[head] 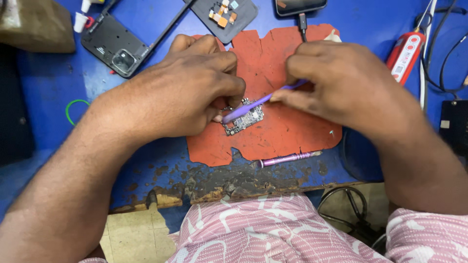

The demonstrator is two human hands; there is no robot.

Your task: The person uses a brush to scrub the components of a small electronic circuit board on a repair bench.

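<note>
Purple plastic pry stick (258, 101) pinched in my right hand (341, 83), long axis slanting down-left, tip on the small grey circuit board (243, 118); my left hand (185, 90) grip pins that board to the red mat (287, 131).

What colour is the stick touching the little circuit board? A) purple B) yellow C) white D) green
A: the right hand holds a purple stick whose tip rests on the board, which the left hand steadies on the red mat.
</note>
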